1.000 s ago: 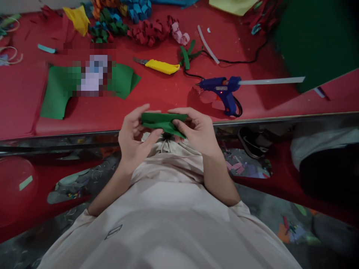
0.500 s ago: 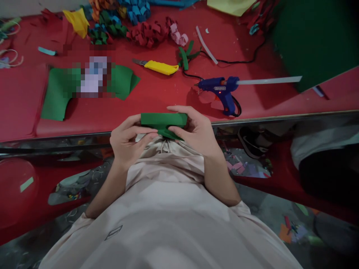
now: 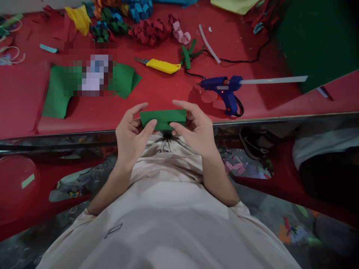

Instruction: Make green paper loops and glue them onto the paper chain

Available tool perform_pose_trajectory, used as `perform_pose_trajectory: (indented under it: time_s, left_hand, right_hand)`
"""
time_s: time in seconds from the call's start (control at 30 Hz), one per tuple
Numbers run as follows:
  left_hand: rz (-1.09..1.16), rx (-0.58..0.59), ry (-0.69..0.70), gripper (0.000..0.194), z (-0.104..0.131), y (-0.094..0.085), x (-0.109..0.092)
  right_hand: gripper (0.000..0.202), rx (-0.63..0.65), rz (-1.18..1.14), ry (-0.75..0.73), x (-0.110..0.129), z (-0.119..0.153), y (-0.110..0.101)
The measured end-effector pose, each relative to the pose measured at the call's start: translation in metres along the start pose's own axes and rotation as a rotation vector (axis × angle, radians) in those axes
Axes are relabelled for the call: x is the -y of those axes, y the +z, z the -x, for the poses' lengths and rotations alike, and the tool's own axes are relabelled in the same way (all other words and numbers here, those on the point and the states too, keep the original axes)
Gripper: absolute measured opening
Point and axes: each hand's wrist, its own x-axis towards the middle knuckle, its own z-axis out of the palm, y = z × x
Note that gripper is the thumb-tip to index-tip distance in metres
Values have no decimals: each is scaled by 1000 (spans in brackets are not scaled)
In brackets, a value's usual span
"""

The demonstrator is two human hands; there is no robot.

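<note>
A folded strip of green paper is held level between my two hands, just off the table's front edge. My left hand pinches its left end, thumb on the near face and fingers behind. On the right end, my right hand has its thumb in front and the other fingers behind, the index finger stretched out above. Part of the fingers is hidden by the paper. Beyond my right hand lies a blue hot glue gun with a long glue stick in it and a small light glowing.
On the red table lie a yellow box cutter with its blade out, green paper scraps and a loose glue stick. Green sheets lie at left under a blurred patch. Curled paper garlands line the back.
The green paper's lower flap, which hung below the strip, is now folded up out of sight. My left thumb has moved up onto the strip, and its index finger has lifted away.
</note>
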Motion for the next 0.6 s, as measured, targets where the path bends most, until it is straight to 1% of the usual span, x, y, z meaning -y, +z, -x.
perform_pose_trajectory:
  time_s: [0.07, 0.17, 0.3, 0.43, 0.53, 0.6]
  left_hand:
    - [24, 19, -88, 42, -1, -1, 0]
    - [63, -20, -160, 37, -2, 1, -2]
    - [89, -37, -181, 35, -2, 3, -5]
    - [86, 20, -182, 32, -3, 0, -6]
    - [82, 56, -167, 34, -3, -3, -6]
    - [75, 65, -175, 36, -3, -4, -7]
  right_hand:
    - [62, 9, -15, 7, 0, 0, 0]
    - [61, 39, -47, 13, -1, -1, 0]
    - [53, 5, -61, 50, -4, -3, 3]
    - [41, -15, -97, 89, -9, -6, 5]
    - [31, -25, -114, 112, -11, -7, 4]
    - [28, -29, -122, 121, -11, -7, 4]
